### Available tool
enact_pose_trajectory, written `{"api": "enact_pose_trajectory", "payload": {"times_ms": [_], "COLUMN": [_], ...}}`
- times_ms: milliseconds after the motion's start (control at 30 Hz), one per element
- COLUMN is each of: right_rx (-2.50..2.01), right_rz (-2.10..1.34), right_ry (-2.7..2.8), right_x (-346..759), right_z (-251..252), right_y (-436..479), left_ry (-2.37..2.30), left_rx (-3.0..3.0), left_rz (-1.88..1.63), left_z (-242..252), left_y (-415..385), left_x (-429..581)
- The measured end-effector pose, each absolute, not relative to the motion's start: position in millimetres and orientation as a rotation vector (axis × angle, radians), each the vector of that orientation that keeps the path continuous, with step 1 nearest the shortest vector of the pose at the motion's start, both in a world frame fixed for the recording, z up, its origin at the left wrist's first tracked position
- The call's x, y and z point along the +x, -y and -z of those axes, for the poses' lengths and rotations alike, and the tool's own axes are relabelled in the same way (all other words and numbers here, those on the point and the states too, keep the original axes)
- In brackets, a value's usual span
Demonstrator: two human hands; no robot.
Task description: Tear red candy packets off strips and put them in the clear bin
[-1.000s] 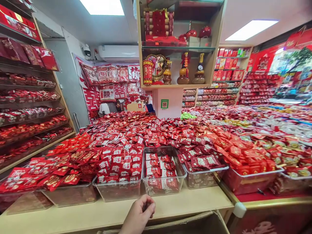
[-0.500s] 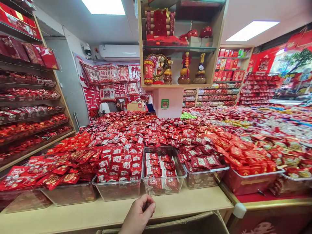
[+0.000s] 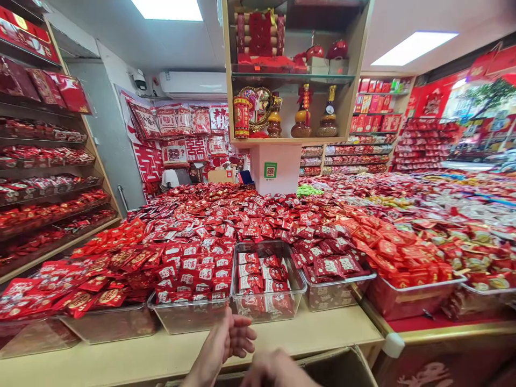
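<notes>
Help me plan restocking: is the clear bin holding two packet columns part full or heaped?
Part full: in the clear bin, the packets sit within the walls, leaving bare plastic showing at the right and back.

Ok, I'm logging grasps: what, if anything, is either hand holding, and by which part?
The bare left hand is loosely open, with nothing visible in it. The bare right hand is blurred; whether it holds anything cannot be told.

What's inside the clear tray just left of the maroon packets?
The clear tray holds red-and-white packets in two columns; what lies under the top ones is mostly hidden.
</notes>
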State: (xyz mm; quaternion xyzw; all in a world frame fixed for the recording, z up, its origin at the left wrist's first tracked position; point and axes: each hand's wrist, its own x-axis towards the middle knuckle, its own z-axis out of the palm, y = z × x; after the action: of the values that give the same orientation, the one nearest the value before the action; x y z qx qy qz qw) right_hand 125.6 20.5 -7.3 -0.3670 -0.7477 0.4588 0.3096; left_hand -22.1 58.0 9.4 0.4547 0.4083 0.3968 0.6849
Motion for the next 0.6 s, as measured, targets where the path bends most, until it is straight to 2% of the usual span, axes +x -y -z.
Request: {"api": "enact_pose_trajectory", "payload": {"times_ms": [167, 300, 600], "right_rx": [-1.034, -0.998, -0.914], "right_rz": [-0.986, -1.127, -1.313], "right_ry": [1.527, 1.334, 1.173], "right_x": [144.7, 149.7, 147.6], "right_z": [-20.2, -4.3, 15.3], "right_y": [-54.3, -70.8, -72.8], "left_ry": [-0.819, -0.974, -1.051], "left_rx": [1.055, 1.150, 1.204], "left_rz": [-0.968, -1.117, -1.210], "left_z": [-33.1, -20.1, 14.4], "left_y": [-67.9, -82.7, -86.6], "left_x": [-7.6, 8.9, 13.6]}}
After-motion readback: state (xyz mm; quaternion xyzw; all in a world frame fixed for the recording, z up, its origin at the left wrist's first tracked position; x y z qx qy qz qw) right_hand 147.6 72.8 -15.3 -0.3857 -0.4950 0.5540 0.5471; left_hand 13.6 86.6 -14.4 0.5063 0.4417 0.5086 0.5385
